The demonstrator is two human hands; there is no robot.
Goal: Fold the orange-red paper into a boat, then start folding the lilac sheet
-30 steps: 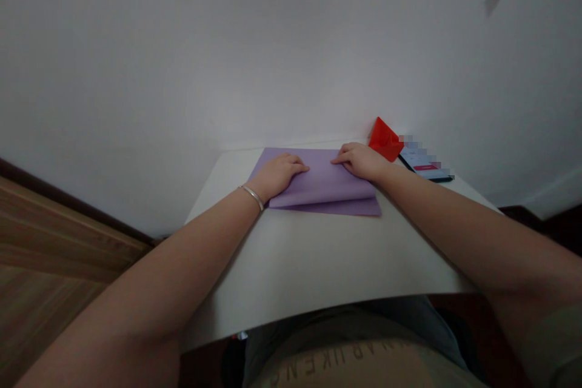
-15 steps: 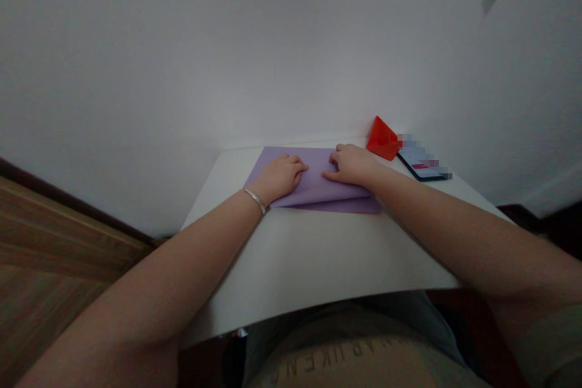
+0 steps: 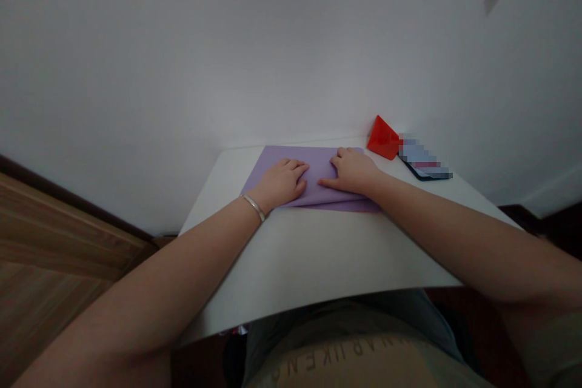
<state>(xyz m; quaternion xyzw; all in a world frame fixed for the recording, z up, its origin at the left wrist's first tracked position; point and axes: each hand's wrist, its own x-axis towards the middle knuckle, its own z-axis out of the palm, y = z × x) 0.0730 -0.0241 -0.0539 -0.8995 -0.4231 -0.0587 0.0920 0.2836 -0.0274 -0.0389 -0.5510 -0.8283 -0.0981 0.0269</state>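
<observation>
Pressing down with flat, open fingers, not gripping, the left hand [image 3: 280, 183] and right hand [image 3: 351, 172] rest on folded purple paper [image 3: 318, 163] on a white table [image 3: 309, 260]. The shirt [image 3: 359, 367] shows upside-down letters, "UK"; the phone [image 3: 425, 163] is blurred.

1. Left hand [image 3: 280, 185] lies flat on a folded lilac paper sheet [image 3: 321, 163].
2. Right hand [image 3: 350, 173] presses the same sheet.
3. Folded red paper [image 3: 382, 139] and a phone [image 3: 422, 165] sit beyond, on the white surface [image 3: 318, 254].
</observation>
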